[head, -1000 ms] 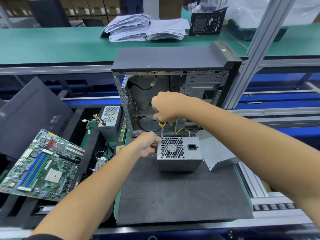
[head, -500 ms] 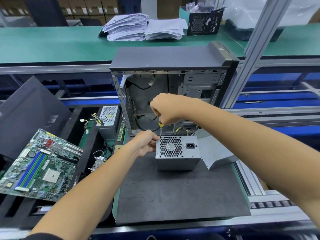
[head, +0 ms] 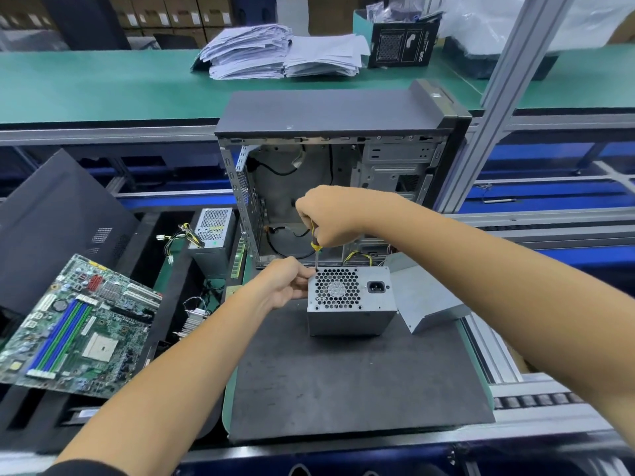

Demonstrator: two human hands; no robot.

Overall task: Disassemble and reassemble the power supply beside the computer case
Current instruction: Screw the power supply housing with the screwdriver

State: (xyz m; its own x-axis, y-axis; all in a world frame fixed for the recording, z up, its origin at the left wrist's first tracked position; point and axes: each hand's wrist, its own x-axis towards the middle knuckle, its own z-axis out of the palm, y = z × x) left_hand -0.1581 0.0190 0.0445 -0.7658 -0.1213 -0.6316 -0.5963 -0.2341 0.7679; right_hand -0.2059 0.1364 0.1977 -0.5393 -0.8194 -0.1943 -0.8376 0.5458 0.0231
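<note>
A grey power supply (head: 350, 317) stands on a dark mat (head: 357, 383), its fan grille and socket facing up, in front of the open computer case (head: 330, 111). My right hand (head: 330, 214) grips a yellow-handled screwdriver (head: 315, 250) held upright, its tip at the supply's top left corner. My left hand (head: 285, 283) holds that same corner with curled fingers, right beside the tip. A bent grey metal cover (head: 422, 300) leans against the supply's right side.
A green motherboard (head: 75, 324) lies tilted at the left. A second power supply (head: 213, 235) with loose wires stands left of the case, a heatsink (head: 194, 321) below it. A case side panel (head: 51, 218) leans at the far left. An aluminium post (head: 494, 104) rises right of the case.
The hands and screwdriver stay at the supply's top left corner; the right hand has shifted only slightly. The view has drifted a little.
</note>
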